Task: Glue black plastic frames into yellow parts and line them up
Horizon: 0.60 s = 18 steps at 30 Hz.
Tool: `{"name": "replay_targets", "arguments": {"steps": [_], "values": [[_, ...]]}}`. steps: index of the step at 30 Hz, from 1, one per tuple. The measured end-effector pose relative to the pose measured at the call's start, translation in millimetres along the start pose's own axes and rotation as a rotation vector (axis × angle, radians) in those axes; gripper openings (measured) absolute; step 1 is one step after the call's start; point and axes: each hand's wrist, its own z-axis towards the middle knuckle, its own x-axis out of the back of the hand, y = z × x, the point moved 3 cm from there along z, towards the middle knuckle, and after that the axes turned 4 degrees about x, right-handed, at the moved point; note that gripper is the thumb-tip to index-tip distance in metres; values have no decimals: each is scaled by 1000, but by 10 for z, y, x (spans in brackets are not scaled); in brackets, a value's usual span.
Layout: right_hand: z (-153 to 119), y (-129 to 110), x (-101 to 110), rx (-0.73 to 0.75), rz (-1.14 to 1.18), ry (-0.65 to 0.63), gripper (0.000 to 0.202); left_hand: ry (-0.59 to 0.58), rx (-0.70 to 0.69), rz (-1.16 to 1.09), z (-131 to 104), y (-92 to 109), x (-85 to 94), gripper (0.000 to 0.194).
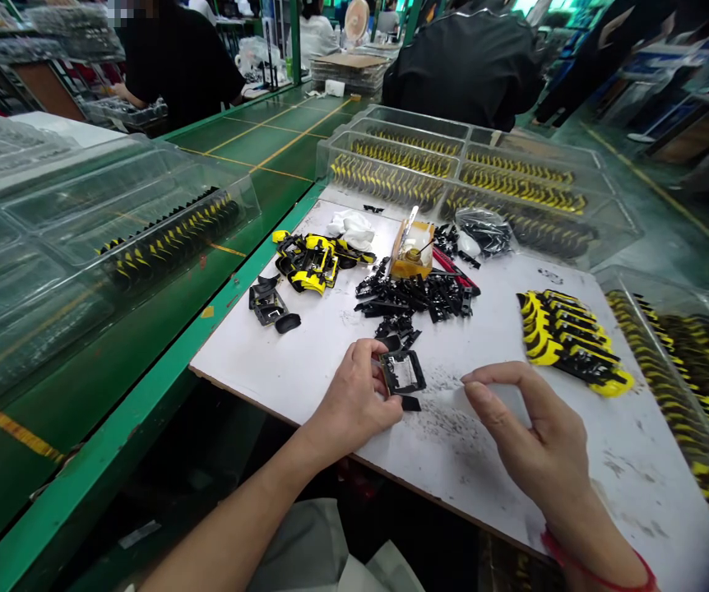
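Observation:
My left hand [360, 403] grips a small black plastic frame [405, 372] by its left side, tilted just above the white board. The frame has an open middle and curved black flaps at its ends. To the right, my right hand [530, 436] hovers over the board, thumb and forefinger tips pinched together. Whatever may be between them is too small to make out. Beyond the frame lies a heap of loose black plastic parts [413, 296]. Yellow-and-black shell pieces [311, 261] sit in a pile at the back left, with a few dark grey pieces [270, 306] in front.
A row of yellow-and-black parts [567, 337] lies at the right. Clear plastic trays [465, 164] of similar parts stand behind and beside the board [256, 362]. A small yellowish box [413, 261] holds a tool. Along the left runs a green conveyor [219, 271]. Other people sit beyond.

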Motion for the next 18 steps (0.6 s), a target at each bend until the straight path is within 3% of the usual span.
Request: {"name": "replay_targets", "arguments": {"steps": [7,18], "values": [[-27,49,14,-70,16,42,13,-9,0,-2,7,-11,1,56],[-17,40,-12,-27,26,6,12,-6,-9,-11,3,15,-1,54]]}}
